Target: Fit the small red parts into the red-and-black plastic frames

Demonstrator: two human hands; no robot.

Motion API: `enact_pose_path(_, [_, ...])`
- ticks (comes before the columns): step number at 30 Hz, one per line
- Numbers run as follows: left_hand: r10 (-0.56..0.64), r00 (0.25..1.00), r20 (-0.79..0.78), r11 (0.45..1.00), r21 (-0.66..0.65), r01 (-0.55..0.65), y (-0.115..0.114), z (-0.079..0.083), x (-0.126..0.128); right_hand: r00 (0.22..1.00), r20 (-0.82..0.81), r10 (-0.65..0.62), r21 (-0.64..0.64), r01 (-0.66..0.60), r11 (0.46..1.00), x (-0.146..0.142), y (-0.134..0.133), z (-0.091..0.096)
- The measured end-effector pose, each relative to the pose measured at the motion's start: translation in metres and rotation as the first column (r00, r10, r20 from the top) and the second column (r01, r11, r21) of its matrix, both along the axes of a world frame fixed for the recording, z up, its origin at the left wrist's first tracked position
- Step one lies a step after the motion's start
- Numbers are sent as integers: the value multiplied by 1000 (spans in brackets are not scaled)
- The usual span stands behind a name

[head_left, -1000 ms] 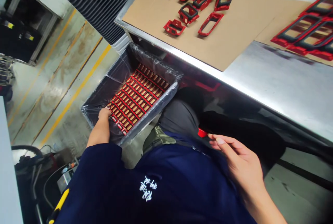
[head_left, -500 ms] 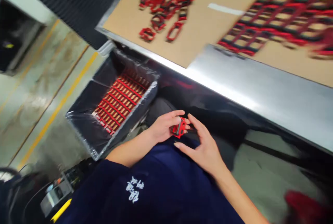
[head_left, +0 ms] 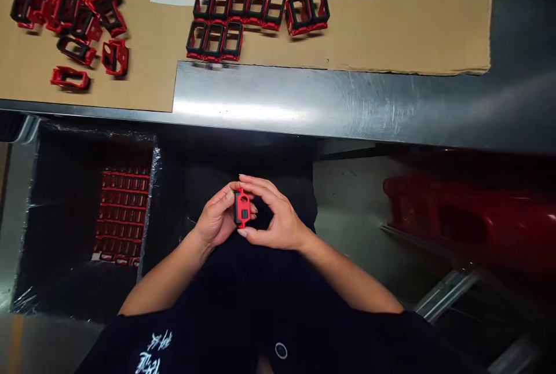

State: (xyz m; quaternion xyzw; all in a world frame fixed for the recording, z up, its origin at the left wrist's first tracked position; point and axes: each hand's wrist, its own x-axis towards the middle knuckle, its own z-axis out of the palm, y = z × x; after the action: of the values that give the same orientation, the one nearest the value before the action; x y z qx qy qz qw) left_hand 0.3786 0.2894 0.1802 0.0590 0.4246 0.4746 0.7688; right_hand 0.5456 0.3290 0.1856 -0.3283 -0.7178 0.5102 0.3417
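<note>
A small red and black frame [head_left: 244, 207] is held in front of my body, its red side with a round hole and a square dark spot facing up. My left hand [head_left: 214, 217] closes on its black edge, thumb on top. My right hand [head_left: 280, 219] curves around from the other side, with thumb at the near end and fingertips at the far end. Those fingertips partly overlap my left fingers. On the worktable stand similar frames in rows [head_left: 238, 2], black rims up. A loose heap of frames [head_left: 82, 18] lies to their left.
The metal worktable edge [head_left: 269, 99] runs across ahead of my hands, with cardboard [head_left: 403, 32] on top. At lower left a plastic-lined bin [head_left: 65, 284] holds rows of frames [head_left: 124, 212]. A red object [head_left: 490, 212] is on the right under the table.
My view has turned right, bringing the table level. My right hand has closed in so its thumb and fingertips meet the frame's ends; the frame now shows its red side.
</note>
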Motion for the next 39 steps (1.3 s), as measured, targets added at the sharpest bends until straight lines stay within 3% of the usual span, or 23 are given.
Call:
enact_pose_path(5, [-45, 994, -103, 995, 85, 54, -7, 1, -14, 999, -36, 38, 27, -37, 999, -1, 3, -2])
enact_pose_path(9, [-97, 975, -199, 976, 175, 133, -13, 3, -25, 997, -43, 71, -9, -72, 997, -1, 2, -3])
enact_pose_path(14, [-184, 956, -227, 954, 194, 229, -17, 3, -34, 994, -62, 87, -79, -92, 993, 0, 0, -6])
enact_pose_path(20, [-198, 957, -213, 957, 168, 235, -19, 7, -32, 996, -63, 57, -162, -66, 984, 2, -1, -5])
enact_pose_path(28, [-162, 974, -158, 965, 182, 190, -19, 11, -29, 996, -66, 65, -164, -75, 984, 2, -2, -2])
enact_pose_path(39, [-177, 964, -197, 949, 224, 220, -21, 11, -30, 993, -96, 61, -161, -76, 984, 3, -5, -5])
